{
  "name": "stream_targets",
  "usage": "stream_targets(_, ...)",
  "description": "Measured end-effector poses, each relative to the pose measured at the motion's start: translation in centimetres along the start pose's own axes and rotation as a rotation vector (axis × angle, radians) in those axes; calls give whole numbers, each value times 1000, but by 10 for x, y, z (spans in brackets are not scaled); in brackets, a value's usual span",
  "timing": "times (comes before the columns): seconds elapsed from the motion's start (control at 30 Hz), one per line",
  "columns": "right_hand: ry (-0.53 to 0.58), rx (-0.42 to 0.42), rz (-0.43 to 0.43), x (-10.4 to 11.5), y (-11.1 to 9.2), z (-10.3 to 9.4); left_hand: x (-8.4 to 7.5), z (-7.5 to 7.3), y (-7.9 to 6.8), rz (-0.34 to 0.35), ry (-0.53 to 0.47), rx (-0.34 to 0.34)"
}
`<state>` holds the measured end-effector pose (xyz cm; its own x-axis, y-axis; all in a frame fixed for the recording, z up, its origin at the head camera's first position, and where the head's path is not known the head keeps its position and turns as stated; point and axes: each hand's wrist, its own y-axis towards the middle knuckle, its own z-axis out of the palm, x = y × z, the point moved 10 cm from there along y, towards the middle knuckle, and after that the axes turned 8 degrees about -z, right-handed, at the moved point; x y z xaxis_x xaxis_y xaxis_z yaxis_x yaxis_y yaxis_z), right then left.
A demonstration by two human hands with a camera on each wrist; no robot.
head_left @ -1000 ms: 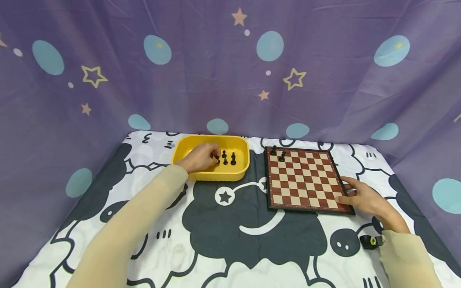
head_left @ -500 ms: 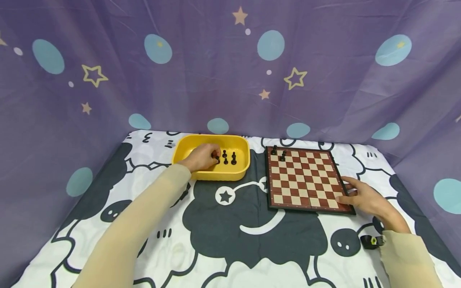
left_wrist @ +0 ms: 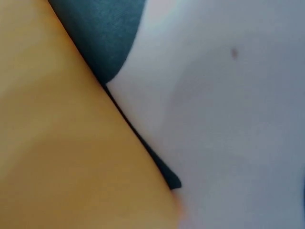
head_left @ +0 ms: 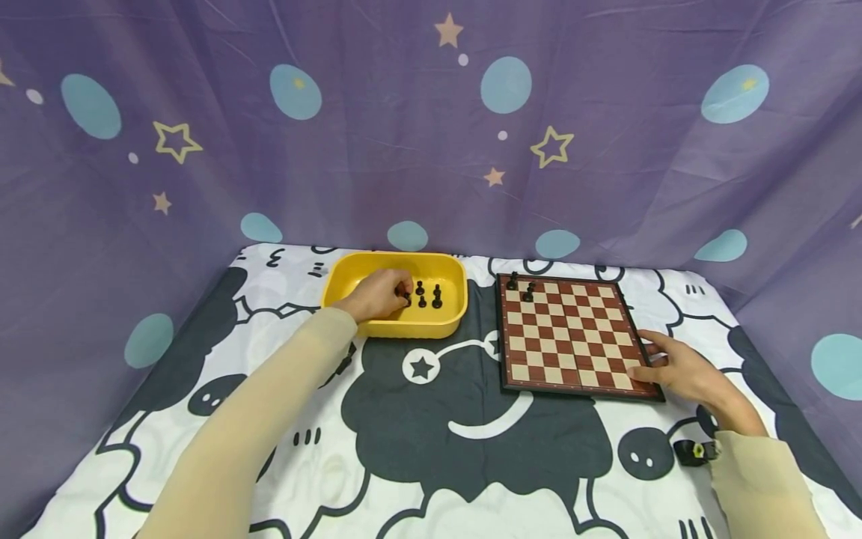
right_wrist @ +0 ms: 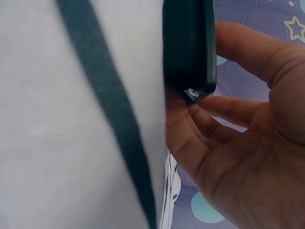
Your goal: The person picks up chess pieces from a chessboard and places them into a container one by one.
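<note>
My left hand [head_left: 378,293] reaches over the near left rim into the yellow tub [head_left: 431,329]. Its thumb and finger pinch a small black chess piece [head_left: 407,300], mostly hidden by the fingers. Just right of it in the tub stand several more black chess pieces [head_left: 437,302]. In the left wrist view only the tub's yellow wall [left_wrist: 71,143] and cloth show. My right hand [head_left: 687,373] holds the right edge of the red-and-cream chessboard [head_left: 559,329], thumb on top. From the right wrist, fingers [right_wrist: 190,148] curl at the board's dark edge [right_wrist: 188,47].
Two black chess pieces, one a pawn-like figure [head_left: 528,293], stand at the board's far left corner. A small black object [head_left: 690,453] lies by the right sleeve. Behind the patterned cloth [head_left: 471,419] hangs a purple curtain [head_left: 417,150].
The left forearm has shifted very slightly to the right, with the fingers staying at the same spot in the tub. The right hand and the board have not moved.
</note>
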<state>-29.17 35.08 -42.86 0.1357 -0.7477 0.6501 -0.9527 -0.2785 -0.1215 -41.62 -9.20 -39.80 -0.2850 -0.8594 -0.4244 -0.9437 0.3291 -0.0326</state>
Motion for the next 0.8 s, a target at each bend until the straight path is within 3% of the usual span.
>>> stream_targets(0.5, 8, 3, 12, -1, -1, 1, -1, -11, -12, 0, -33, -4)
stream_targets(0.8, -2, 1, 14, 1, 0, 1, 1, -19, -19, -2, -32, -56)
